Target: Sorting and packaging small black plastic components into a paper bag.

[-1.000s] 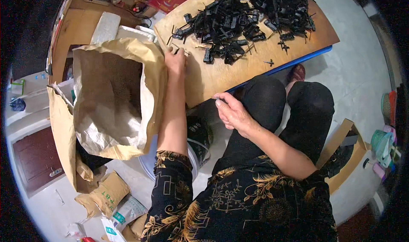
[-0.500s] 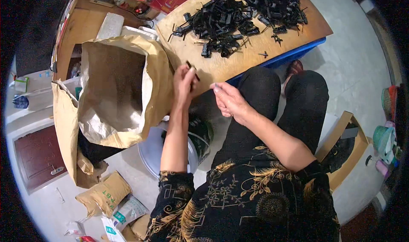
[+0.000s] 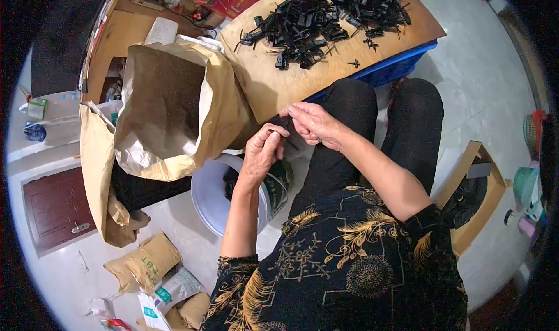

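Note:
My left hand is closed, its thumb and fingers pinching a small black plastic part. Close beside it, my right hand is closed too, fingertips pressed together at the dark piece between the hands; its exact shape is hidden by the fingers. Both hands are in front of the wooden tabletop, above the gap between the bucket and my leg. On that top lies a big heap of black plastic parts, with a small stray piece near the edge.
A large open brown paper sack stands left of my hands. Below my left forearm is a white bucket with dark pieces inside. A blue bin sits under the tabletop. Filled bags lie lower left; a cardboard box stands right.
My left hand has come down and right, away from the tabletop, with its black part. My right hand has shifted slightly up, and the two hands are now nearly together.

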Demonstrator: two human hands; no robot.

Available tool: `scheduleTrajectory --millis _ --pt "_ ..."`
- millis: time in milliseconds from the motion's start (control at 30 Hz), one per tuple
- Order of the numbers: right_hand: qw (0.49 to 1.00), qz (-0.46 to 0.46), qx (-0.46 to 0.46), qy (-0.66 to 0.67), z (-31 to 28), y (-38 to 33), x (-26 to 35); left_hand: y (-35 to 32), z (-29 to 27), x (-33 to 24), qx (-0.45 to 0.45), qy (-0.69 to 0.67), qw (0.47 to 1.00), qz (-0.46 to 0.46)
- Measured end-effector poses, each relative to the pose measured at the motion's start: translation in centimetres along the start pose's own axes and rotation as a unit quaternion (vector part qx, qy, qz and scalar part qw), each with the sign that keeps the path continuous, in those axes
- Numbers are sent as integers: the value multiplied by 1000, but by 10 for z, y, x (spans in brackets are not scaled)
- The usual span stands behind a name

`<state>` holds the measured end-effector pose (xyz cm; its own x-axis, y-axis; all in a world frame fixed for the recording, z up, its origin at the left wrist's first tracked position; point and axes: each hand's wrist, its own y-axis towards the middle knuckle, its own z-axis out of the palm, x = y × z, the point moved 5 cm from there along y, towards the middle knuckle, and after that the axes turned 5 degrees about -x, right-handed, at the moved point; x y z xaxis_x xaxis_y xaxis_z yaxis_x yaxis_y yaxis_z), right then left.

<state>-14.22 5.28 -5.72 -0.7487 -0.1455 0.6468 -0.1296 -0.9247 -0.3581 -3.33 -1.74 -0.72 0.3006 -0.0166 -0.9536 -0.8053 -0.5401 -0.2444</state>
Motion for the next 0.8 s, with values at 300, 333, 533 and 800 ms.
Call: scheduleTrajectory --millis 300,333,533,800 --pt "996 1 50 -73 2 5 -11 -11 5 -2 17 87 996 1" --pt "996 2 50 -73 3 6 -11 -11 4 -2 17 87 996 0" --pt "993 -30 36 -110 2 7 -7 -8 10 -2 -53 -20 996 -65" --pt "952 -195 6 -237 5 10 0 -4 7 6 -97 -81 988 -87"
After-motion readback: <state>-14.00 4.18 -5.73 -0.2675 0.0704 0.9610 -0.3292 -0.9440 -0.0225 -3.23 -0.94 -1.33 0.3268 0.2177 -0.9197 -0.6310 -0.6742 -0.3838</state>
